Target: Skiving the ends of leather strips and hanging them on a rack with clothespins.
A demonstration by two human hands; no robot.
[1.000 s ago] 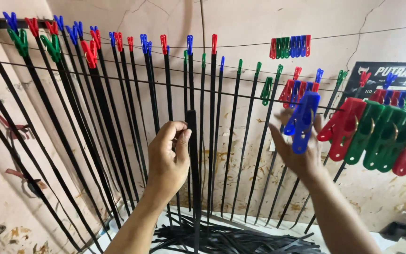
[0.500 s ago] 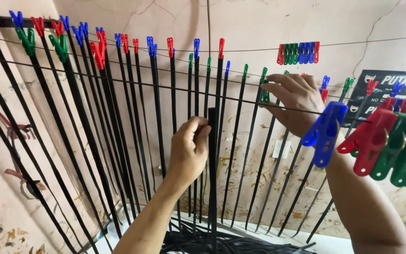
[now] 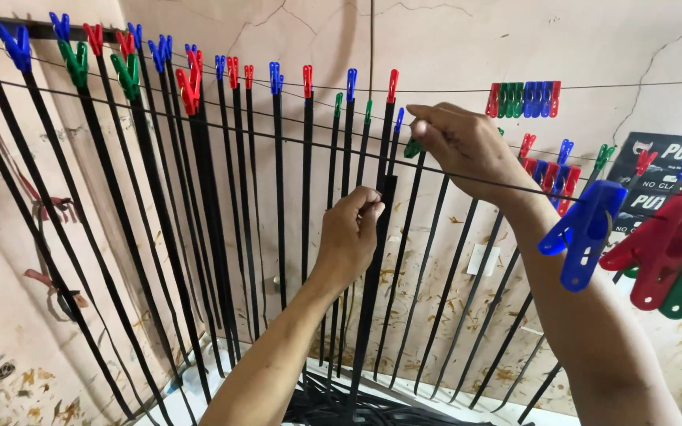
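While the left hand (image 3: pixel 350 229) keeps its grip pinched on a black strip (image 3: pixel 372 284), the right hand (image 3: pixel 467 146) has risen to the wire (image 3: pixel 278 142), closed around a green peg (image 3: pixel 413 147).

Thin wires (image 3: pixel 467 175) run across the stained wall, and these carry the goods: long black strips (image 3: pixel 278 205) hang from them in a row, each pinned at its top by a coloured peg (image 3: pixel 275 77). Right of the strips, spare pegs (image 3: pixel 524 99) sit bunched on the upper wire. Below the strips, a heap of loose black strips (image 3: pixel 372 406) lies on a white surface (image 3: pixel 199 379).
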